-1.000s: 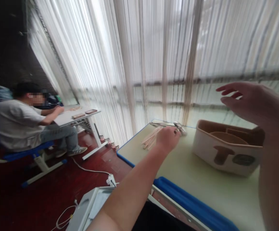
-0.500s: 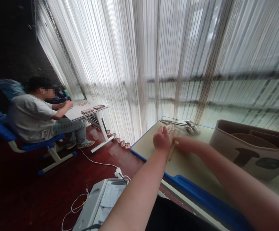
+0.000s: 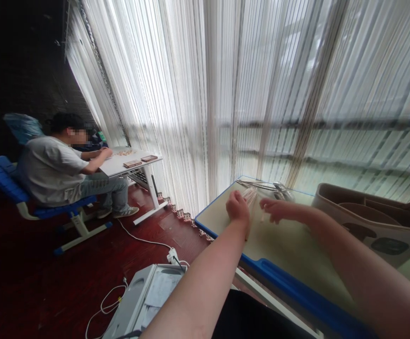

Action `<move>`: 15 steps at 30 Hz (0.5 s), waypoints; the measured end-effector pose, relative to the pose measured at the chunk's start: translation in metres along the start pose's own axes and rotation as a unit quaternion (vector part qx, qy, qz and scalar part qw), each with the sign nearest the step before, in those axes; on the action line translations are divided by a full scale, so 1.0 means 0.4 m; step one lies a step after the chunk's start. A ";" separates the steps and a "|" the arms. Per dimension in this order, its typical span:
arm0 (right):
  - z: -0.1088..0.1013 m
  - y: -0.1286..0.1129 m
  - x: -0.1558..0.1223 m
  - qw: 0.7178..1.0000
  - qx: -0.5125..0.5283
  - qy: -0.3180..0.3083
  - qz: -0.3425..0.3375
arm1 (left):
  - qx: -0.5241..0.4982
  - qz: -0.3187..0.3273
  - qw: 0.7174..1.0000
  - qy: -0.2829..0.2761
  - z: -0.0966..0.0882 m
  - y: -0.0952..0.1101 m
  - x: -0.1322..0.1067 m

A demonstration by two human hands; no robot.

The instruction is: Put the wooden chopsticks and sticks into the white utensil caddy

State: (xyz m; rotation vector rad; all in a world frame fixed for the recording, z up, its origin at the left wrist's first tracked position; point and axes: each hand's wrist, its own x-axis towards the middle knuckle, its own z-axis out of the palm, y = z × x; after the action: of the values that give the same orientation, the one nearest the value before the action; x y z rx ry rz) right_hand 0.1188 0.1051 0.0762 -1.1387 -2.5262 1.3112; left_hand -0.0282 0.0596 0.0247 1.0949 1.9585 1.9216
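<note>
My left hand (image 3: 237,205) is closed round a bundle of thin pale wooden chopsticks (image 3: 250,195). Their far ends fan out past my fingers, and one end shows below the hand near the wrist. To the right, my right hand (image 3: 279,210) hovers over the table with its fingers bent and apart, clear of the bundle. A small pale sliver under its fingertips is too blurred to name. Several metal spoons (image 3: 281,190) lie behind the hands at the table's far edge, their handles pointing left.
A beige divided organiser box (image 3: 358,216) stands on the blue-edged table (image 3: 279,256) at the right. Left of it, a person (image 3: 53,165) sits at a white table (image 3: 120,165). A grey case (image 3: 137,292) and a white cable (image 3: 144,239) are on the floor.
My right hand has drawn back to the right from the chopsticks, and its fingers have spread. My left hand keeps its hold. The view has shifted slightly.
</note>
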 end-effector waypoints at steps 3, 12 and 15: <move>-0.048 -0.039 -0.067 0.975 0.210 -0.040 -0.066 | -0.005 0.074 0.997 -0.013 0.019 -0.002 -0.011; -0.094 -0.027 -0.104 0.909 0.398 -0.069 -0.108 | 0.111 0.314 0.934 -0.127 0.044 -0.011 -0.036; -0.093 -0.026 -0.100 0.906 0.401 -0.082 -0.105 | 0.132 0.332 0.922 -0.152 0.044 -0.012 -0.036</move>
State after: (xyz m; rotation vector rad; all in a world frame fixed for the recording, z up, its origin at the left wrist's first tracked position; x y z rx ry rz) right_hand 0.1558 0.1008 0.1174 -0.5704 -1.7607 2.1249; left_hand -0.0090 0.0653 0.0125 2.2138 1.8413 1.6015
